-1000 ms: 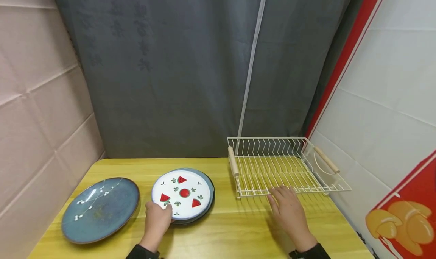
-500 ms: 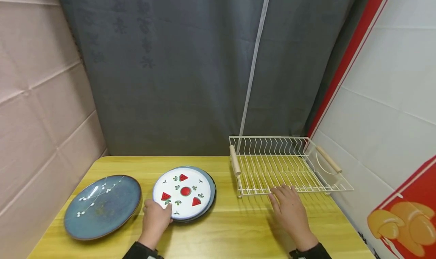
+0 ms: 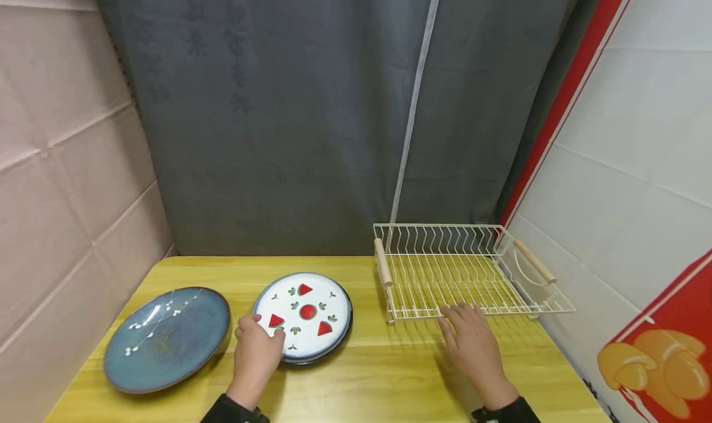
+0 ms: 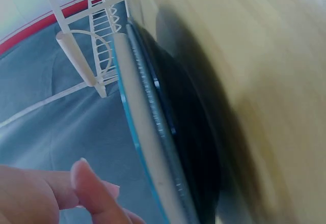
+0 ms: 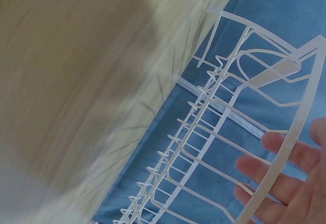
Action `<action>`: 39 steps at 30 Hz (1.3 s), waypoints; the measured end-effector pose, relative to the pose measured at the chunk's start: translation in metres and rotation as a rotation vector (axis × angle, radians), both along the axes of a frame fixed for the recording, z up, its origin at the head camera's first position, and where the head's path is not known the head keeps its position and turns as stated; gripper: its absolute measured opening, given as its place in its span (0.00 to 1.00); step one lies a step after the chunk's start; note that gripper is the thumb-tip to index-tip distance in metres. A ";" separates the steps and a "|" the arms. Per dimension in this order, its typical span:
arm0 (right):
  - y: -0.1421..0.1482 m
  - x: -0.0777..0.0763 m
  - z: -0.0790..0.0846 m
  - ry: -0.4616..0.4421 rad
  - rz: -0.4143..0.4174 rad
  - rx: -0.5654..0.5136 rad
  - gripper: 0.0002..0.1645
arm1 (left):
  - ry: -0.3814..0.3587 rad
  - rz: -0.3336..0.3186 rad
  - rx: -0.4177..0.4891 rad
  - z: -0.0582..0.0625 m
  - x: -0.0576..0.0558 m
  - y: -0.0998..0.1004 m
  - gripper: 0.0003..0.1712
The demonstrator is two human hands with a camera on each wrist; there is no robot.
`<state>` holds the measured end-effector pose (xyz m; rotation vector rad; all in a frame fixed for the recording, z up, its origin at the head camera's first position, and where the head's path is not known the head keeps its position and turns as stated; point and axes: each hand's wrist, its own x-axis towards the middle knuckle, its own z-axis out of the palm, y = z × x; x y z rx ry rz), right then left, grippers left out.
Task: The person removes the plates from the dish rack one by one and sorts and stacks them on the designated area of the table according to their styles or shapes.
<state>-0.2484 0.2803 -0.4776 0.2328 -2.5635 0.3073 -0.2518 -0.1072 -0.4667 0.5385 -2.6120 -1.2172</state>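
A white plate (image 3: 300, 296) with watermelon designs tops a small stack. In the left wrist view its pale side (image 4: 145, 117) shows above a blue-grey plate (image 4: 159, 114) and a dark plate (image 4: 186, 107). My left hand (image 3: 256, 352) is at the stack's left edge, fingers and thumb loosely bent and pinching nothing; the left wrist view shows a gap between its fingertips and the rim. My right hand (image 3: 473, 352) rests its relaxed fingers (image 5: 272, 180) over the front rail of a cream wire dish rack (image 3: 411, 316), without gripping it.
A large blue plate (image 3: 167, 342) with a white blossom design lies at the left of the wooden table (image 3: 384, 373). The rack has wooden handles (image 3: 382, 262) on its sides. A grey curtain (image 3: 289, 114) hangs behind, with a white wall panel (image 3: 639, 163) on the right.
The white plate has shifted slightly right, now lining up over the plates beneath. My left hand has let go of its edge. The right hand stays on the rack.
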 end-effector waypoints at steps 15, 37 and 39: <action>-0.002 -0.006 0.011 -0.015 -0.002 -0.020 0.17 | 0.071 -0.080 -0.170 0.015 0.000 -0.001 0.24; -0.017 -0.021 0.068 -0.217 -0.042 -0.050 0.22 | 0.097 -0.150 -0.238 0.033 -0.004 0.000 0.19; -0.019 -0.022 0.073 -0.217 -0.037 -0.035 0.21 | 0.116 -0.164 -0.243 0.034 -0.003 0.000 0.21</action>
